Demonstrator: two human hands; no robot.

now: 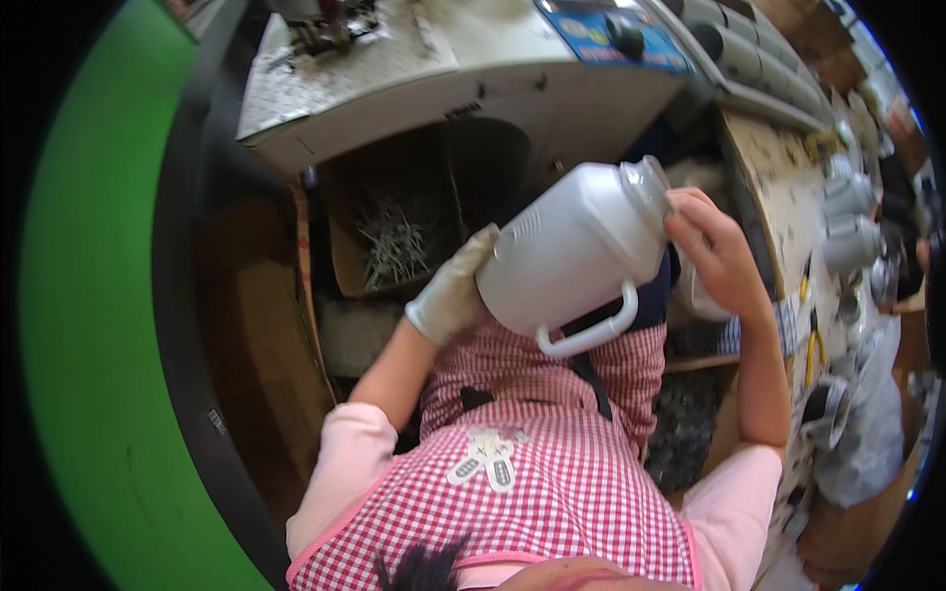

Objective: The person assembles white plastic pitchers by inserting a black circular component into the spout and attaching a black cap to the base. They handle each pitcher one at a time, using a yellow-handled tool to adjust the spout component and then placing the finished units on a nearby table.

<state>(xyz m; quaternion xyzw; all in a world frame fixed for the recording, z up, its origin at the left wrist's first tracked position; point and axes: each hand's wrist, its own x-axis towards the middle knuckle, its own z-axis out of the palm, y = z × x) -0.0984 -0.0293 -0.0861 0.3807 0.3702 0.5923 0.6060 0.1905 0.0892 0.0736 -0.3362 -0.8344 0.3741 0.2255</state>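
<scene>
A light grey plastic jug (pixel 576 246) with a narrow neck and a side handle is held tilted over my lap, its neck up to the right and its handle toward me. My left hand (pixel 455 291), in a whitish work glove, grips the jug by its base end. At the neck, my bare right hand (pixel 714 246) has its fingers curled together against the rim. Whether a small part sits between those fingertips is hidden.
Ahead stands a pale machine (pixel 414 108) with an open cavity. Below it, a cardboard box (pixel 345 246) holds grey scraps. Along the right, a bench (pixel 774 197) carries yellow-handled pliers (pixel 813 350), grey jug parts (pixel 849 241) and a clear plastic bag (pixel 867 433). A green panel (pixel 94 325) rises at left.
</scene>
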